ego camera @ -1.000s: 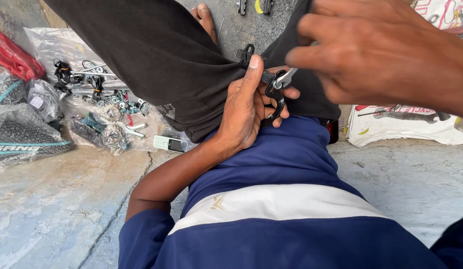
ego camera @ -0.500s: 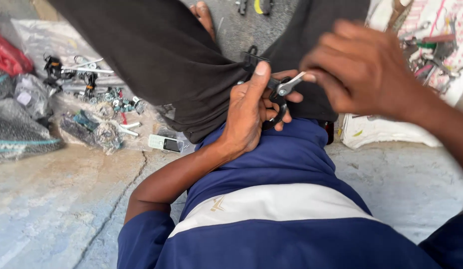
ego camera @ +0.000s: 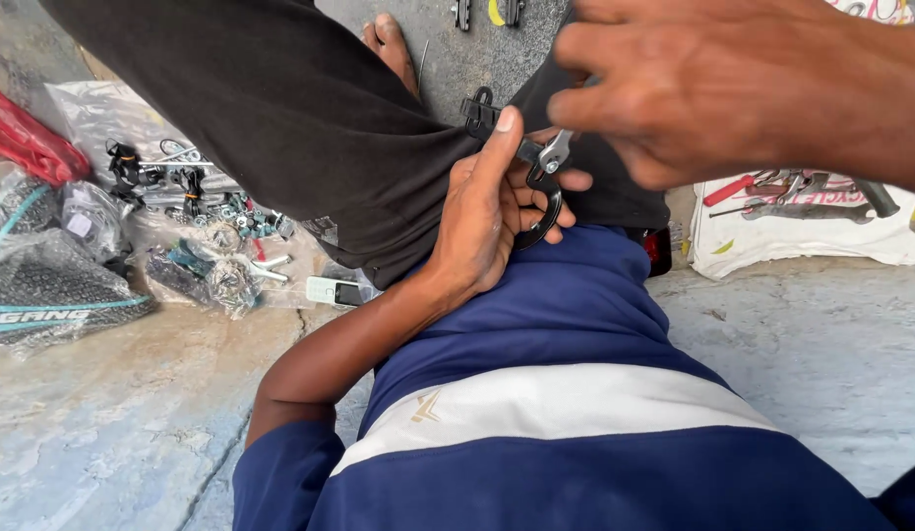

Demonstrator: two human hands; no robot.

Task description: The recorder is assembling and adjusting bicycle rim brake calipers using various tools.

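Observation:
My left hand grips a small black brake part in front of my lap, thumb pointing up along it. The part's curved arm shows below my fingers, and a black end sticks out above the thumb. My right hand comes in from the upper right and holds a small silver spanner, whose open head sits on the part. My knees in black trousers lie behind both hands, and my blue shirt with a white stripe fills the bottom.
Clear bags of bicycle parts and bolts lie on the concrete floor at left, beside a red bag and a small phone. A white sheet with hand tools lies at right. A bare foot shows at top.
My right hand swung out to the right with the spanner, then came back up over the part. My left hand kept its grip and barely moved.

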